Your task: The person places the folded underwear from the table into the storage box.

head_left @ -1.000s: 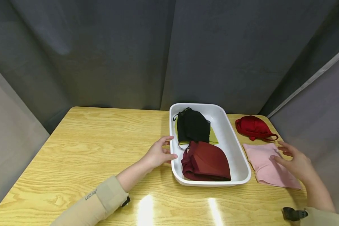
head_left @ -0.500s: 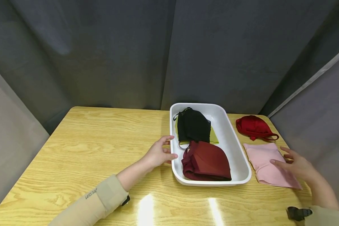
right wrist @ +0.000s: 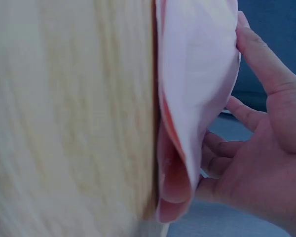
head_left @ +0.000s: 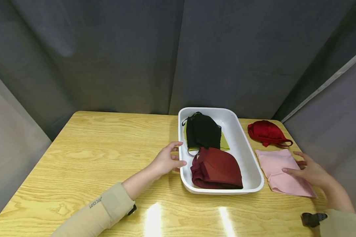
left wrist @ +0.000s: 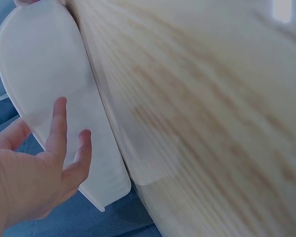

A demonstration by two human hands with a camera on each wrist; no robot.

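Note:
A white plastic tub [head_left: 249, 158] stands on the table. My left hand [head_left: 165, 160] holds its left rim, with thumb over the edge and fingers along the outer wall, as the left wrist view shows. At the table's right side lies a folded pink garment [head_left: 280, 168], soft and layered. My right hand [head_left: 312, 172] rests at its right edge, thumb over the top and fingers loosely bent along the far side. Inside the tub lie a maroon bra [head_left: 221, 169], and a black garment [head_left: 203, 131] on a yellow-green cloth [head_left: 224, 143].
A red bra [head_left: 266, 131] lies behind the pink garment, near the table's right edge. The wooden table [head_left: 106, 148] extends left of the tub. Grey curtains [head_left: 121, 59] hang close behind and at both sides.
My right hand has shifted slightly right and down along the pink garment, its thumb still over the cloth. My left hand and the tub stay in place.

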